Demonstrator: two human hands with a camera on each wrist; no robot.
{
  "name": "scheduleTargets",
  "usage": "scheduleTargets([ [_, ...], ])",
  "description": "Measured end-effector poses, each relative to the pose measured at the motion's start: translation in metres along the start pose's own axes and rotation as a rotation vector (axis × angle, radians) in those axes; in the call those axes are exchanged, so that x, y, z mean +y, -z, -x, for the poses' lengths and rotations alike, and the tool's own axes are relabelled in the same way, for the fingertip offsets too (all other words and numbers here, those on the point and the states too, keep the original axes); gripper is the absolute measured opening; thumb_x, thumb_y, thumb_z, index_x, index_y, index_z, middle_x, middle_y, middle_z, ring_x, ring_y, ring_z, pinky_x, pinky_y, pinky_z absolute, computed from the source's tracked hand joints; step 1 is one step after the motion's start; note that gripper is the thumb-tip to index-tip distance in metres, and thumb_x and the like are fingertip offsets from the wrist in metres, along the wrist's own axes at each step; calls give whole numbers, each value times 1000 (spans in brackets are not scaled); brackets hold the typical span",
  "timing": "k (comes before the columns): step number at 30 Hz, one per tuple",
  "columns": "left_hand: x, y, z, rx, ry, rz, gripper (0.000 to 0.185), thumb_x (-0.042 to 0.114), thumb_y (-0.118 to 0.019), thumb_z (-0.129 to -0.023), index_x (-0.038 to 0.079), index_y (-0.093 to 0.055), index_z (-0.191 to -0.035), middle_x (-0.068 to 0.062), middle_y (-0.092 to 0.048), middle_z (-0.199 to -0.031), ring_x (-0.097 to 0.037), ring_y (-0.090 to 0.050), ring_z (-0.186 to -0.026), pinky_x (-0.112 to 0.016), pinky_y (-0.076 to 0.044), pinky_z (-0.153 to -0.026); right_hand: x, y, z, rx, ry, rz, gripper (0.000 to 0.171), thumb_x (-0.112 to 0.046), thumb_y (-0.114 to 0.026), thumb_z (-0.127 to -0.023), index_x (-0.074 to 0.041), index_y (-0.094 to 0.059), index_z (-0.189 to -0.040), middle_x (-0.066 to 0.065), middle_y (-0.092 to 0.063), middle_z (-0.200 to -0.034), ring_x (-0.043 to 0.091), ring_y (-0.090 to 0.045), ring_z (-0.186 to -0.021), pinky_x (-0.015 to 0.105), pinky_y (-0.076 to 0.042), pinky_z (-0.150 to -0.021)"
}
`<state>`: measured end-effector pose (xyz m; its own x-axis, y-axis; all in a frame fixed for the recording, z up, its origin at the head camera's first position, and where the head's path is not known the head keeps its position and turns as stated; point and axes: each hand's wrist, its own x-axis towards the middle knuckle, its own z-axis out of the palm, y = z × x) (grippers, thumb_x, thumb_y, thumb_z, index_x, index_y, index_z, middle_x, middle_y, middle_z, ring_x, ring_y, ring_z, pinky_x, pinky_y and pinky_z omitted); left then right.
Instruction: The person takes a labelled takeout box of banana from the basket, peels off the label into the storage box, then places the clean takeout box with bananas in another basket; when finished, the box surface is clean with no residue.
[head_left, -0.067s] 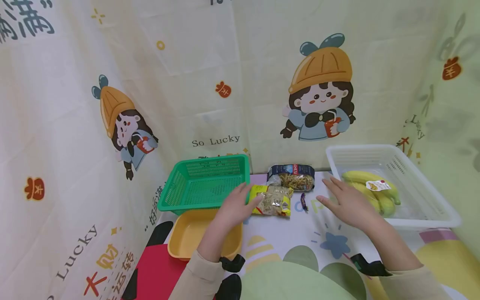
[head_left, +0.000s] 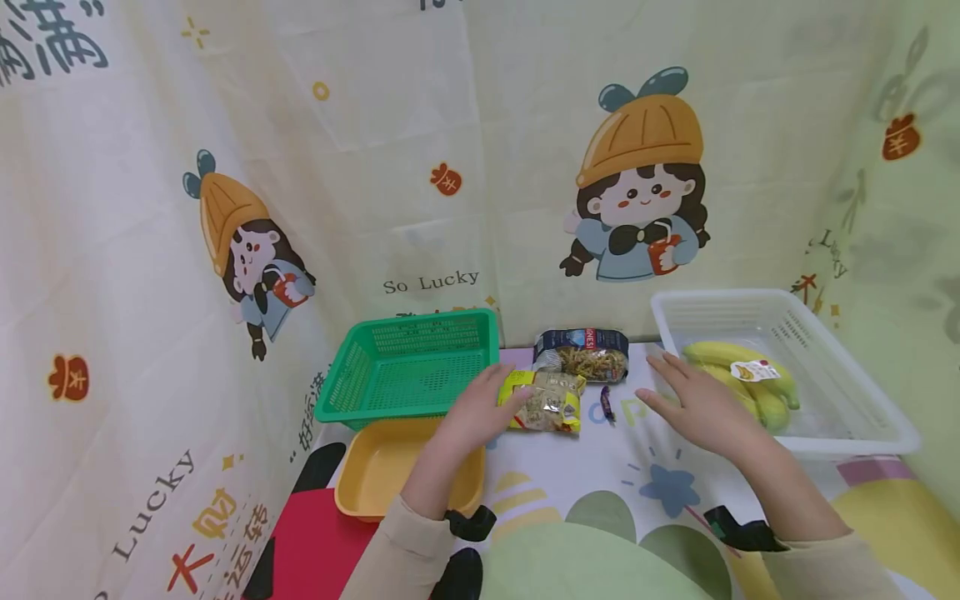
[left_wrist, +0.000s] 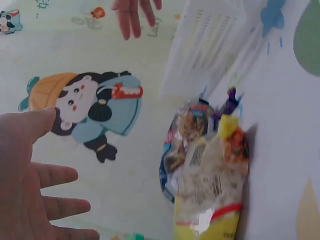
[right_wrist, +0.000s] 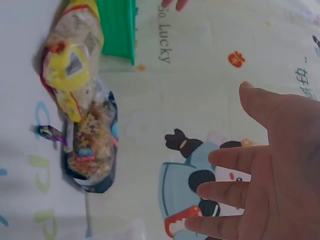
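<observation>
"So Lucky" printed on curtain [head_left: 431, 282]. Left hand [head_left: 480, 408] spread beside yellow packet [head_left: 546, 402]; right hand [head_left: 693, 398] spread, holding nothing. Bananas [head_left: 742, 379] seen from head only.

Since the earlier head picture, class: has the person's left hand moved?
Yes, slightly. The left hand has edged right, toward the yellow snack packet, judged against the green basket, which stays put. Its fingers now overlap the packet's left end.

I'm at a makeshift sorting booth: cartoon-printed curtains [head_left: 390, 167] wall in my worktop [head_left: 570, 475] of baskets and groceries.
</observation>
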<state>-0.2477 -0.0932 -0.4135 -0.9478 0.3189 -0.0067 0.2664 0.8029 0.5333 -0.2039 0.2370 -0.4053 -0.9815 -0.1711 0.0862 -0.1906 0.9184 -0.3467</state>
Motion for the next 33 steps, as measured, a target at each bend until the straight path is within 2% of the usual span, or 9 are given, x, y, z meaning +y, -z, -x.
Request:
scheduleTargets([
  [5,22,-10,-18,-61,-62,111,75,71,-37,-95,29,-29,-156,-2,-29,-163,-27,-27,-150,-54,-29,-119,12,18,4,-7,-17,-85,81,-61,-43,-98,-4,-30,-154,34,-27,-155,57,-27,-139,73,-26,-108],
  [13,66,-36,-53,-145,-91,270,62,66,-39,-96,40,-32,-153,5,-33,-161,-26,-32,-148,-55,-31,-118,45,44,5,5,-28,-170,77,-53,-44,-101,2,-29,-153,35,-27,-154,58,-25,-138,75,-24,-106],
  [17,86,-46,-64,-189,-73,380,59,65,-41,-96,42,-35,-151,7,-39,-157,-24,-36,-146,-55,-33,-116,62,52,3,-10,-36,-201,76,-51,-42,-102,3,-26,-153,35,-27,-153,58,-23,-139,74,-24,-106],
  [22,109,-62,-80,-245,-51,532,59,63,-41,-98,35,-39,-150,5,-45,-153,-22,-44,-141,-49,-38,-114,89,61,-3,-59,-103,-191,80,-54,-33,-104,6,-18,-154,40,-21,-153,62,-18,-138,76,-21,-105],
  [28,139,-85,-96,-273,-4,587,57,62,-41,-98,36,-42,-149,8,-44,-153,-24,-40,-143,-50,-37,-114,124,69,-12,-142,-212,-235,89,-63,-22,-101,8,-7,-154,43,-10,-153,66,-11,-136,79,-18,-103],
  [33,160,-95,-104,-274,22,639,57,61,-42,-98,34,-42,-149,7,-44,-154,-24,-40,-143,-50,-36,-115,152,75,-19,-196,-275,-260,93,-64,-16,-101,11,-2,-152,45,-3,-152,68,-5,-135,80,-17,-103],
])
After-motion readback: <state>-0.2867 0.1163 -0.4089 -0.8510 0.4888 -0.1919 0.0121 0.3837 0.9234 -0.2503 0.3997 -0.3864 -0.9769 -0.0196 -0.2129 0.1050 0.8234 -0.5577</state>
